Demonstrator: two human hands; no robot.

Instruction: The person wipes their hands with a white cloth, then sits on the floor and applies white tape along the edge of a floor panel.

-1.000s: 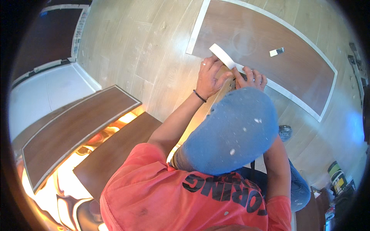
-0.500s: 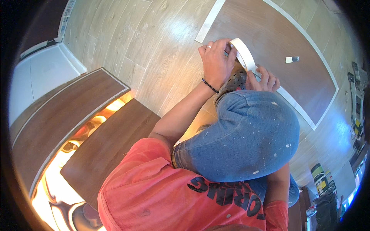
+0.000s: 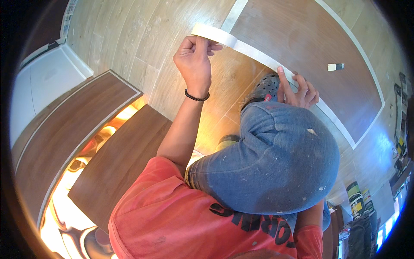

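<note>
My left hand [image 3: 194,64] is closed on a roll of white masking tape [image 3: 212,33] near the corner of a brown wood-look panel [image 3: 302,41] on the floor. From the roll a tape strip [image 3: 254,53] runs along the panel's near edge toward my right hand. My right hand [image 3: 299,90] rests at that edge with its fingers apart, the index finger stretched onto the strip. White tape also borders the panel's other visible edges. A small black-and-white piece [image 3: 336,67] lies on the panel.
My shoe [image 3: 264,88] stands between my hands, close to the panel's edge. At left are a tape-edged brown board [image 3: 73,134], another brown board [image 3: 120,164] and bright glowing light between them. Assorted tools and containers [image 3: 356,200] line the right side.
My left hand has moved left with the tape roll, and a strip now stretches along the panel's edge. My right hand stays near the same spot, its index finger now extended.
</note>
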